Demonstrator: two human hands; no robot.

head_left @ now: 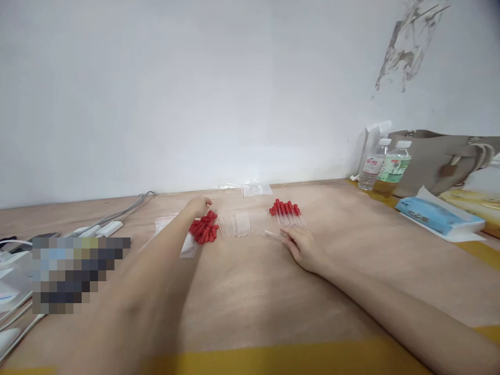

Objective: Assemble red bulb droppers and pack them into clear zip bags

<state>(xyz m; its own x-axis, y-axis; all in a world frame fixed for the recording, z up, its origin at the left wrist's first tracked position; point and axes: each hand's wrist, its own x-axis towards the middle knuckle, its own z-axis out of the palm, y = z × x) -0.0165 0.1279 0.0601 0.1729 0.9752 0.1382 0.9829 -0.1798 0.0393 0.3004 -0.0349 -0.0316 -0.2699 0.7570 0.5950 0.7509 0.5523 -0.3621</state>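
Observation:
Both my arms stretch across a brown table. My left hand reaches into a heap of loose red rubber bulbs, fingers curled over them; whether it grips one I cannot tell. My right hand rests palm down, its fingertips touching a clear glass tube lying on the table. Between the hands lies a row of clear glass tubes. Beyond my right hand is a row of droppers with red bulbs fitted.
A clear plastic bag lies by the wall. Two water bottles, a beige handbag and a blue tissue pack stand at the right. Cables and a power strip lie at the left.

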